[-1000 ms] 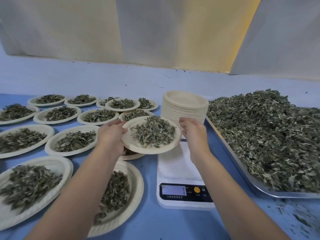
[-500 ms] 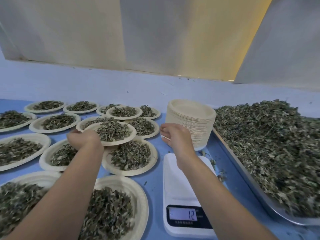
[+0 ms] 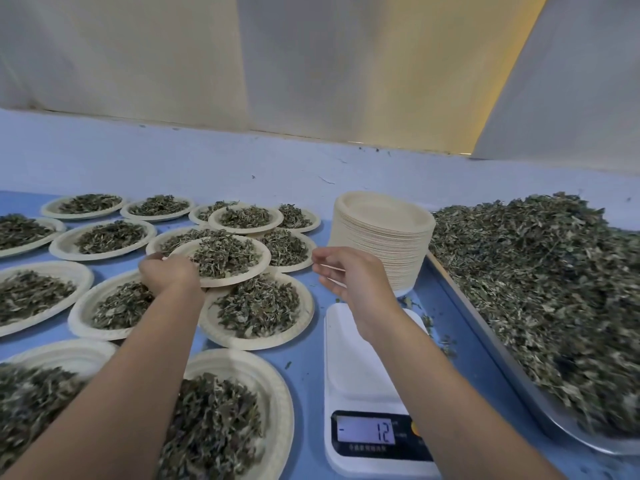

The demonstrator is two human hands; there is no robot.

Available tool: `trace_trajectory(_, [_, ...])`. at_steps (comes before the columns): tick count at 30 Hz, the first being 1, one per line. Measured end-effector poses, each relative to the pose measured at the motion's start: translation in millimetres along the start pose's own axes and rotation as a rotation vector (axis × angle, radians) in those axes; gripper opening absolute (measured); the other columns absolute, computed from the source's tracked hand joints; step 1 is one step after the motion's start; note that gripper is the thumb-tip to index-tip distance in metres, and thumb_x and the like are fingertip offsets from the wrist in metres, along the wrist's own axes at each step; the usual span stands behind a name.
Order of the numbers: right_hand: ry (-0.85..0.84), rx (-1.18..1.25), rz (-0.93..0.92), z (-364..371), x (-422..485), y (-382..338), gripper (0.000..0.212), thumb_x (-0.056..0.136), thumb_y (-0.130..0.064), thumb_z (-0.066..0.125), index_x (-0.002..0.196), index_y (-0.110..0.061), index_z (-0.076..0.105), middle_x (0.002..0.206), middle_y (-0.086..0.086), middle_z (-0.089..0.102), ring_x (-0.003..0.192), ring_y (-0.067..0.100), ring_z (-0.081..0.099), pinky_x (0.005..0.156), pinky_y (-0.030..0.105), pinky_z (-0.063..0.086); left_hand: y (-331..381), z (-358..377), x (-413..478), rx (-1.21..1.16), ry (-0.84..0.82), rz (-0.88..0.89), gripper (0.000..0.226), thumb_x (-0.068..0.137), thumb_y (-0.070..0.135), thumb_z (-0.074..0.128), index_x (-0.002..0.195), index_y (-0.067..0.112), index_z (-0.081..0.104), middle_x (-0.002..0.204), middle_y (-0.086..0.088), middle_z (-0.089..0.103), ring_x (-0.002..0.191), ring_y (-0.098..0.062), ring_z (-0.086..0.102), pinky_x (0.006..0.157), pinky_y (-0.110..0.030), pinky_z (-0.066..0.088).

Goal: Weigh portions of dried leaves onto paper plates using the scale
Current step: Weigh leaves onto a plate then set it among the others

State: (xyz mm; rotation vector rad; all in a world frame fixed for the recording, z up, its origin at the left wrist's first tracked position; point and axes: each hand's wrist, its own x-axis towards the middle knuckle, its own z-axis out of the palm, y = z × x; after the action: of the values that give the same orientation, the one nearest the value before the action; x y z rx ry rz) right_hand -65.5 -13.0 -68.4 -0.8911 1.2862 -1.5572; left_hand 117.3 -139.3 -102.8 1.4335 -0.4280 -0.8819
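My left hand (image 3: 168, 273) grips the near-left rim of a paper plate filled with dried leaves (image 3: 221, 259), which rests stacked over other filled plates. My right hand (image 3: 349, 280) hovers above the far end of the white scale (image 3: 367, 358), fingers loosely curled and holding nothing, just left of the stack of empty paper plates (image 3: 381, 237). The scale's platform is bare and its display (image 3: 367, 430) reads -12. A big heap of dried leaves (image 3: 540, 289) fills the metal tray (image 3: 491, 355) on the right.
Several filled paper plates cover the blue table (image 3: 308, 365) to the left, some overlapping, such as one (image 3: 258, 310) just in front of the held plate. Loose leaf bits lie between scale and tray. A pale wall runs along the back.
The filled plate left the scale and went left onto the other plates, held by my left hand alone. My right hand let go and moved toward the empty stack. The display now reads -12.
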Motion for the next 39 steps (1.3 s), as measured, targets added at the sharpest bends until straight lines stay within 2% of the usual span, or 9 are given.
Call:
trace_trajectory(8, [0.029, -0.066, -0.042, -7, -7, -6, 0.023, 0.089, -0.002, 0.049, 0.083, -0.010, 0.069, 0.088, 0.001, 0.070, 0.078, 0.012, 0.064, 0.077, 0.023, 0.053, 9, -5, -16, 0.198, -0.041, 0.167, 0.036, 0.098, -0.001, 0.034, 0.131, 0.009, 0.044, 0.131, -0.014, 0.052, 0.115, -0.029, 0.054, 0.085, -0.033, 0.045])
trace_trajectory(13, [0.204, -0.560, -0.433, -22, -5, -16, 0.017, 0.092, -0.014, 0.051, 0.086, -0.018, 0.066, 0.091, -0.004, 0.069, 0.089, 0.015, 0.063, 0.081, 0.030, 0.048, 16, 1, -48, 0.200, -0.177, 0.203, 0.033, 0.097, -0.002, 0.035, 0.123, 0.009, 0.052, 0.121, -0.013, 0.057, 0.098, -0.027, 0.059, 0.078, -0.032, 0.047])
trace_trajectory(15, [0.288, -0.815, -0.628, -33, 1, -24, 0.017, 0.094, -0.015, 0.052, 0.099, -0.012, 0.068, 0.097, 0.000, 0.068, 0.092, 0.016, 0.060, 0.081, 0.031, 0.046, 17, 7, -65, 0.161, -0.322, 0.197, 0.030, 0.096, -0.003, 0.038, 0.117, 0.007, 0.057, 0.110, -0.011, 0.061, 0.083, -0.020, 0.059, 0.068, -0.026, 0.048])
trace_trajectory(17, [0.306, -1.101, -0.737, -45, 12, -35, 0.024, 0.097, -0.016, 0.049, 0.113, -0.010, 0.066, 0.108, 0.004, 0.067, 0.103, 0.021, 0.056, 0.087, 0.032, 0.042, 19, 13, -84, 0.101, -0.517, 0.154, 0.027, 0.096, -0.006, 0.039, 0.116, 0.000, 0.056, 0.108, -0.013, 0.063, 0.091, -0.021, 0.062, 0.076, -0.026, 0.051])
trace_trajectory(19, [0.249, -1.336, -0.727, -57, 25, -45, 0.032, 0.099, -0.016, 0.043, 0.127, -0.012, 0.059, 0.122, 0.005, 0.062, 0.117, 0.024, 0.049, 0.094, 0.031, 0.036, 22, 19, -105, 0.074, -0.648, 0.111, 0.025, 0.097, -0.006, 0.038, 0.115, -0.003, 0.054, 0.106, -0.016, 0.063, 0.090, -0.021, 0.063, 0.080, -0.026, 0.052])
trace_trajectory(21, [0.174, -1.473, -0.657, -64, 36, -50, 0.038, 0.100, -0.013, 0.037, 0.136, -0.013, 0.051, 0.132, 0.007, 0.057, 0.124, 0.026, 0.045, 0.100, 0.035, 0.035, 26, 25, -125, 0.065, -0.732, 0.092, 0.022, 0.097, -0.004, 0.037, 0.112, -0.002, 0.053, 0.098, -0.014, 0.064, 0.079, -0.018, 0.062, 0.073, -0.023, 0.050])
trace_trajectory(25, [0.059, -1.605, -0.595, -71, 47, -49, 0.039, 0.099, -0.009, 0.036, 0.134, -0.014, 0.051, 0.130, 0.011, 0.057, 0.120, 0.031, 0.050, 0.097, 0.041, 0.040, 26, 36, -156, 0.028, -0.834, 0.013, 0.018, 0.098, 0.000, 0.037, 0.105, 0.001, 0.054, 0.079, -0.007, 0.061, 0.066, -0.014, 0.057, 0.065, -0.020, 0.047])
trace_trajectory(32, [0.047, -1.693, -0.637, -72, 51, -48, 0.029, 0.098, -0.005, 0.040, 0.120, -0.008, 0.058, 0.111, 0.012, 0.060, 0.106, 0.030, 0.054, 0.089, 0.042, 0.044, 23, 42, -175, 0.012, -0.861, -0.045, 0.018, 0.098, 0.002, 0.038, 0.101, 0.003, 0.055, 0.077, -0.005, 0.060, 0.064, -0.013, 0.055, 0.062, -0.019, 0.045])
trace_trajectory(39, [0.028, -1.721, -0.693, -71, 48, -47, 0.047, 0.089, 0.009, 0.038, 0.133, -0.006, 0.042, 0.126, 0.013, 0.049, 0.120, 0.027, 0.040, 0.096, 0.032, 0.034, 20, 42, -175, 0.042, -0.844, -0.065, 0.020, 0.097, 0.003, 0.038, 0.103, 0.003, 0.057, 0.080, -0.004, 0.062, 0.065, -0.012, 0.057, 0.064, -0.019, 0.047])
